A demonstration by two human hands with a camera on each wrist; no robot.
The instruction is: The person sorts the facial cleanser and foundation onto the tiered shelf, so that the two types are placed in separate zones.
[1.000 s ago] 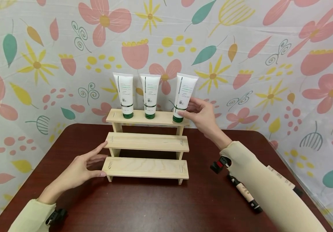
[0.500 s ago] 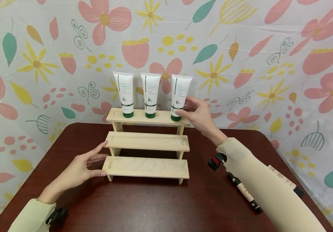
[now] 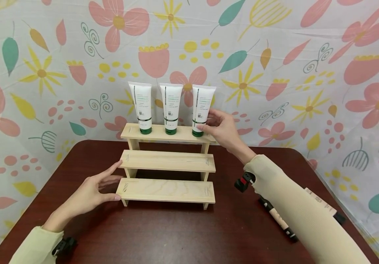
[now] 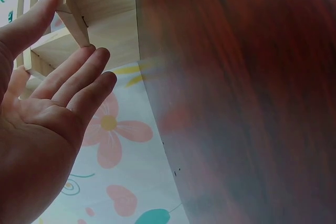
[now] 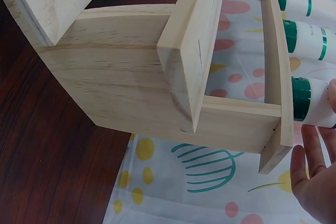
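A three-tier wooden display stand [image 3: 168, 160] stands on the table, with three white tubes upright on their green caps along its top tier. My right hand [image 3: 225, 132] pinches the rightmost tube [image 3: 204, 102] low down, thumb in front and fingers behind. In the right wrist view the green cap [image 5: 301, 99] of that tube is right at the top board. The middle tube [image 3: 171, 104] and left tube [image 3: 142, 104] stand untouched beside it. My left hand [image 3: 87, 192] rests against the stand's left end, its fingers and thumb [image 4: 32, 22] fairly straight at the board ends.
On the dark red-brown table [image 3: 163, 234], two beige-and-black tubes lie to the right, a nearer tube [image 3: 280, 220] and a farther tube [image 3: 321, 202], partly hidden by my right sleeve [image 3: 295, 205]. Behind the table hangs a flower-patterned cloth [image 3: 258, 22].
My right hand has shifted left along the top tier with the rightmost tube, which has gone from tilted to nearly upright. The left hand has stayed in place.
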